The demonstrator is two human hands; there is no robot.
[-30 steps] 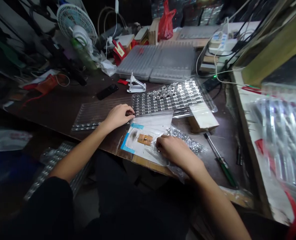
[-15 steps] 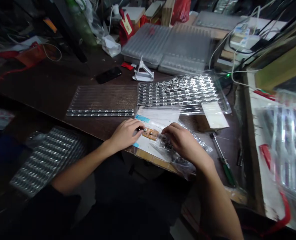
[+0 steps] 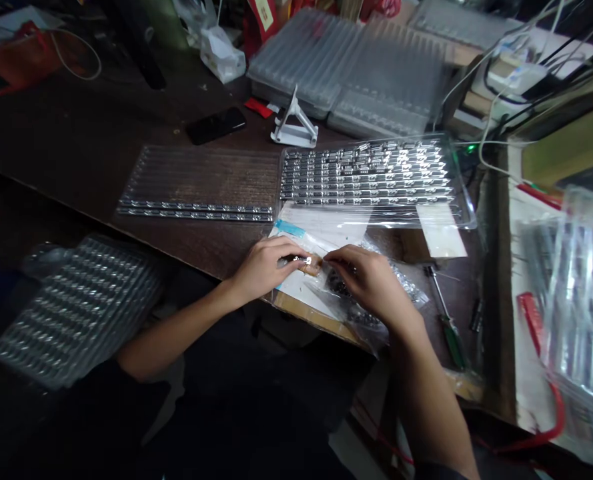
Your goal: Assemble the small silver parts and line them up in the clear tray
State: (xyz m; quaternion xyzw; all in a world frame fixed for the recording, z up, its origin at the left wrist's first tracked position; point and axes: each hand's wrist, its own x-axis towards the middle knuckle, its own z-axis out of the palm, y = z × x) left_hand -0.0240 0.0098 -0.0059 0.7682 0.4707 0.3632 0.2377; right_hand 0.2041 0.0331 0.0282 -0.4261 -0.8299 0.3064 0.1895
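Fingers (image 3: 282,251) of the left hand (image 3: 259,272) clamp a small metal part (image 3: 303,259), probably light, rigid and slippery, best gripped by its sides, over the brown block (image 3: 310,269), while the right hand's (image 3: 373,275) fingertips close together, contents indistinct.

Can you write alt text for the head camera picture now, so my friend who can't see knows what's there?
A left hand pinches a small shiny metal part beside a right hand over a dark workbench. Behind are two clear trays, the right one much fuller of metal parts.
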